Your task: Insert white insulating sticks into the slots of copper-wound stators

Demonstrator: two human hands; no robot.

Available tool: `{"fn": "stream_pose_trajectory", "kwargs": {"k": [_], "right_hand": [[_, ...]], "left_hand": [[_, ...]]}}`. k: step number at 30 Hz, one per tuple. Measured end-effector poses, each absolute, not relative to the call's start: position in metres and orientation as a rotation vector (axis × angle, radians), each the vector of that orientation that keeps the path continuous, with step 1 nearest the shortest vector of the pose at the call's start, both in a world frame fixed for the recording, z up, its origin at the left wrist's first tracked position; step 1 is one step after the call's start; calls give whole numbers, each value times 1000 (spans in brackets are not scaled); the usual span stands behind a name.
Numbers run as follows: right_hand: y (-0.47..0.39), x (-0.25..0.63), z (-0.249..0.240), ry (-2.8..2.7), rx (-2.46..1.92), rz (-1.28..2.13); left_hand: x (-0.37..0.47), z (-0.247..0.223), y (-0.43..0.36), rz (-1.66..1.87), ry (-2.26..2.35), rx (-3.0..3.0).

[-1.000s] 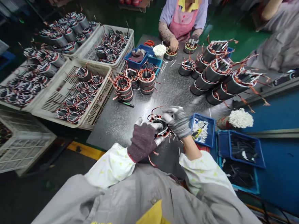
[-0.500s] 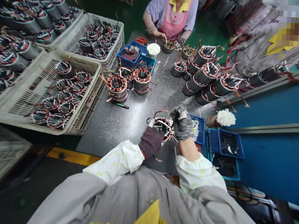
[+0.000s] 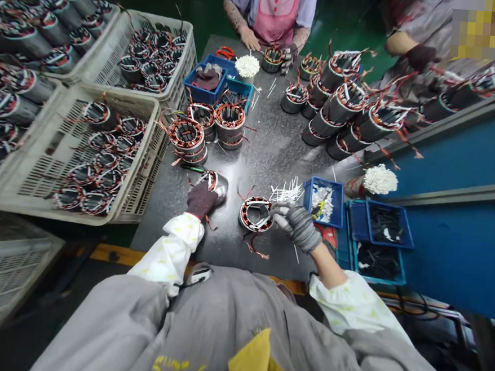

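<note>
My left hand (image 3: pixel 205 198), in a dark maroon glove with pale fingertips, is closed round a motor stator (image 3: pixel 217 182) low over the left of the table. Part of that stator is hidden by the glove. A second stator (image 3: pixel 255 214), with copper windings, white pieces on its rim and loose leads, sits upright in front of me. At its right rim are the bent fingers of my right hand (image 3: pixel 298 226), in a grey striped glove; they appear to grip the edge. Thin white sticks (image 3: pixel 287 190) lie loose just beyond this hand.
Stacked stators (image 3: pixel 187 139) stand at the left, taller stacks (image 3: pixel 337 110) at the right back. A blue bin (image 3: pixel 342 206) of white scraps and bins of black strips (image 3: pixel 383 232) are at right. Crates (image 3: pixel 151 139) flank the table. Two co-workers are across it.
My left hand has moved left, away from my right hand, with a stator in it. My right hand has lowered to another stator, now in front of me. The white sticks are uncovered.
</note>
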State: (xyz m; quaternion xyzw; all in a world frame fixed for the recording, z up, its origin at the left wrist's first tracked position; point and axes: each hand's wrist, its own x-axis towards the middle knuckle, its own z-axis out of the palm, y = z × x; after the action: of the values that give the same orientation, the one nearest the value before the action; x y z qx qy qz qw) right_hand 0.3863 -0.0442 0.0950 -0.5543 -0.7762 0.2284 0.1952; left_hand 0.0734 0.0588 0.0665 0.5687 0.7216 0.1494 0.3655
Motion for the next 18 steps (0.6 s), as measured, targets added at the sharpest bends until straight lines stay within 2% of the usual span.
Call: {"fn": "stream_pose_trajectory", "kwargs": {"k": [5,8,11,13,18], "right_hand": [[-29,351,92,-2730,-1446,713],[-22,345,99,-2903,-1510,690],[-19,355,100,-2882,-1540,650],[-20,365,95,-2840,-1498,664],[-27,377,82,-2787,-1344,718]], "left_hand": [[72,54,35,-126,1956,1807],[80,78,8,-3,1877,1995],[102,104,-14,136,1337,2267],[119,111,-19,82,1073,2341],[146,100,-3,-44,953,2362]]}}
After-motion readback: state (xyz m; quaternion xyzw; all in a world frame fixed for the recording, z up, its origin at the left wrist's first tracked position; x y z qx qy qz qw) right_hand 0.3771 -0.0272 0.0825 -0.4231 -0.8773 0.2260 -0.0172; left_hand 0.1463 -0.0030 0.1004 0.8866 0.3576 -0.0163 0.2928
